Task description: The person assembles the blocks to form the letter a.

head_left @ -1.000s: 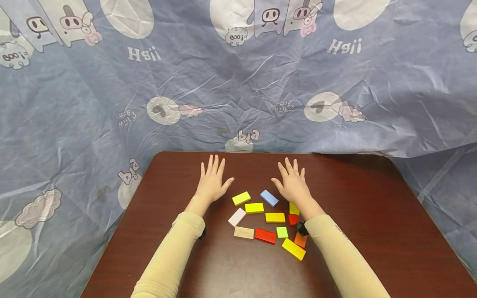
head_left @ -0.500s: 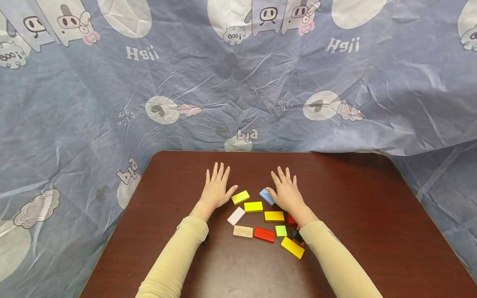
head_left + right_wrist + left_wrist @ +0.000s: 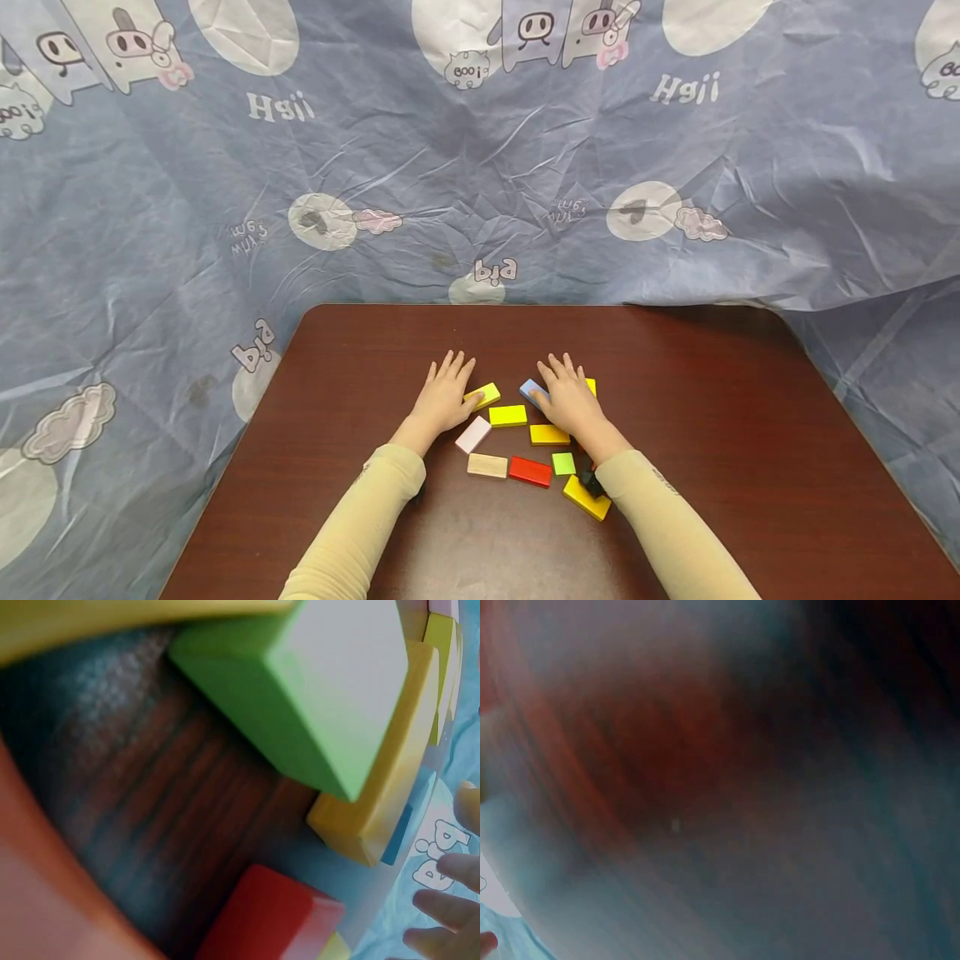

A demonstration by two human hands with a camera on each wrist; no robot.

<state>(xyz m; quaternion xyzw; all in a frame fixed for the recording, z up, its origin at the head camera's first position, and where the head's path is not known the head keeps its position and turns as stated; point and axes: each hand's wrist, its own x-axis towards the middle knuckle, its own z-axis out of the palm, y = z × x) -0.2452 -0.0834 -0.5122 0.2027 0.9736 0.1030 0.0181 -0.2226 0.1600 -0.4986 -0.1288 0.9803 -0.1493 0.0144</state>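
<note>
Fingers spread, your left hand (image 3: 441, 402) overlaps a yellow block (image 3: 490, 392), right hand (image 3: 572, 402) a blue block (image 3: 530, 389); more blocks (image 3: 530, 472) toward the desk's (image 3: 690, 408) near edge.

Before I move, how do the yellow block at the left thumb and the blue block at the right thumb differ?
Slant: the yellow block has its right end farther away; the blue block, its left end. Cover: the left hand overlaps the yellow block's near end; the right hand overlaps the blue block's. Both lie on the table.
</note>
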